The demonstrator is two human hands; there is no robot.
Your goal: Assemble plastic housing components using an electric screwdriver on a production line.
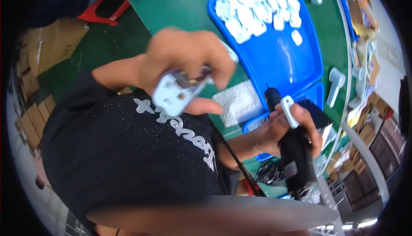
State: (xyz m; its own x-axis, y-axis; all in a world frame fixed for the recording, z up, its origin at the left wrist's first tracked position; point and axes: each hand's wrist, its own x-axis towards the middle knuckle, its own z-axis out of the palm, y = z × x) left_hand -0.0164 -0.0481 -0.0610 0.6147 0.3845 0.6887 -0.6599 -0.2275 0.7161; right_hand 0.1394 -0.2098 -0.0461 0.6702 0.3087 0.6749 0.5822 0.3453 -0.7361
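Note:
Blurred by motion, my left hand is curled over a white plastic housing with a dark part and bits of wiring in it, in front of my shirt. Its thumb points out toward the table. My right hand grips a black electric screwdriver, whose thin bit points toward the blue tray. The same hand also pinches a small white plastic cover with a slot near one end. Many white plastic parts lie heaped in the tray's far end.
Beside the tray on the green table lies a grey-white textured block. A smaller blue tray sits near the screwdriver. To the right is a white handled piece. A red stool and cardboard boxes stand at left.

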